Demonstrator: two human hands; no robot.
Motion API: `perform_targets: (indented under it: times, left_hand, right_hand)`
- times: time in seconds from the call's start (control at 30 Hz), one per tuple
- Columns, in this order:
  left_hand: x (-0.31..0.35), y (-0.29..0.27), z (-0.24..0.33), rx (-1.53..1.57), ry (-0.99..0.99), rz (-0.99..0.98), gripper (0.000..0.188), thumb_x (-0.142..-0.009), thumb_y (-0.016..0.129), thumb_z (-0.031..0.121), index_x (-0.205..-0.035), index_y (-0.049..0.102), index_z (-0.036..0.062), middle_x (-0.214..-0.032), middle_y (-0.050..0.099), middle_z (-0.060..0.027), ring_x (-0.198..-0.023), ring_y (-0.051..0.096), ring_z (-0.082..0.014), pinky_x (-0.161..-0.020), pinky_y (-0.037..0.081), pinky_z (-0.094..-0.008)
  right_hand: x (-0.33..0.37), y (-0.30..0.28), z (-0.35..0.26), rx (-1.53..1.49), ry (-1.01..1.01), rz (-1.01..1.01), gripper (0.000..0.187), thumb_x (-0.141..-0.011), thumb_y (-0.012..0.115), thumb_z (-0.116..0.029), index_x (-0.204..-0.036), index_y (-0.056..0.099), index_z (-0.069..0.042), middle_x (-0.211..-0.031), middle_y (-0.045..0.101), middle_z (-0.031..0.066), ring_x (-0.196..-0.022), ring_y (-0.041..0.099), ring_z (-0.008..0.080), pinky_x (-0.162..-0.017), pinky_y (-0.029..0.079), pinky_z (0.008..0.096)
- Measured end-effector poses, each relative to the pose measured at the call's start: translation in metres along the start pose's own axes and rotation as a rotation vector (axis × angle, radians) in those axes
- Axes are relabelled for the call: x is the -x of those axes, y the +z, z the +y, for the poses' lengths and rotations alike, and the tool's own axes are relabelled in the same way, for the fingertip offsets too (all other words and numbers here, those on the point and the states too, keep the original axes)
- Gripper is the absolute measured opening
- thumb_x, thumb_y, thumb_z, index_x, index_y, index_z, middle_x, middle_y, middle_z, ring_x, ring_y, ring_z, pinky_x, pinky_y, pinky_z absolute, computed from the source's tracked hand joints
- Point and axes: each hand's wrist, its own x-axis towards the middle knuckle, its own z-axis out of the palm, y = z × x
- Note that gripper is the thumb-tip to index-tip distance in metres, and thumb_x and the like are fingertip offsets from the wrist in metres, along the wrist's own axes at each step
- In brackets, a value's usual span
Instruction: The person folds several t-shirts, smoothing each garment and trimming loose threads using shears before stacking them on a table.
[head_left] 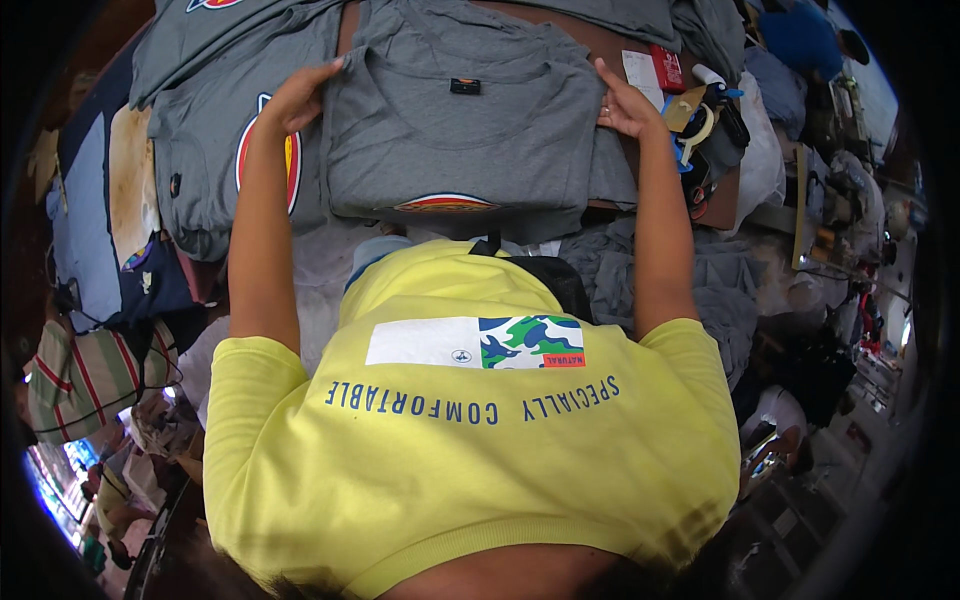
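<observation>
A folded grey T-shirt [470, 140] lies in front of me, its round neckline and small black neck label [465, 87] facing up. Part of a coloured print [446, 202] shows along the near fold. At the shirt's left shoulder edge, my left hand [300, 98] is closed on the fabric, with some fingertips hidden by it. My right hand [630, 105] is at the right edge, thumb and fingers apart, fingertips close against the cloth. A ring shows on one of its fingers.
More grey printed T-shirts [200, 150] lie to the left and far side. On the right are a red box [666, 68], a tape dispenser [697, 135] and a white plastic bag [762, 160]. Loose grey cloth [670, 275] is heaped nearer me. Another person [775, 425] appears at lower right.
</observation>
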Motion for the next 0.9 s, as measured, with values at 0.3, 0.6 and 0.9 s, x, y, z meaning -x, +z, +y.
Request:
perform_targets:
  times: [0.3,0.6,0.9]
  left_hand:
    - [0.07,0.051,-0.055,-0.979,0.853,0.516,0.029,-0.08,0.051,0.005,-0.11,0.053,0.0049,-0.116,0.052,-0.0154,-0.112,0.047,-0.03,-0.093,0.037,-0.0363]
    - [0.057,0.064,-0.095,-1.539,0.808,0.182,0.056,-0.087,0.045,0.033,-0.133,0.03,0.006,-0.14,0.026,-0.011,-0.13,0.024,-0.025,-0.104,0.02,-0.0428]
    - [-0.031,0.031,-0.042,-1.59,0.98,0.252,0.059,-0.087,0.042,0.041,-0.135,0.028,0.0091,-0.14,0.026,-0.01,-0.131,0.022,-0.0249,-0.105,0.019,-0.0402]
  right_hand:
    - [0.064,0.089,0.059,0.952,-1.058,0.532,0.033,-0.087,0.049,-0.031,-0.109,0.058,-0.008,-0.11,0.057,0.0098,-0.102,0.055,0.0227,-0.085,0.043,0.032]
    - [0.041,0.083,0.119,1.669,-0.962,0.46,0.053,-0.087,0.043,-0.042,-0.133,0.034,-0.018,-0.137,0.034,0.0021,-0.129,0.027,0.0193,-0.102,0.023,0.0445]
    - [-0.005,0.066,0.076,1.71,-0.984,0.768,0.05,-0.088,0.041,-0.039,-0.133,0.034,-0.018,-0.137,0.035,0.0013,-0.128,0.028,0.0169,-0.103,0.019,0.0467]
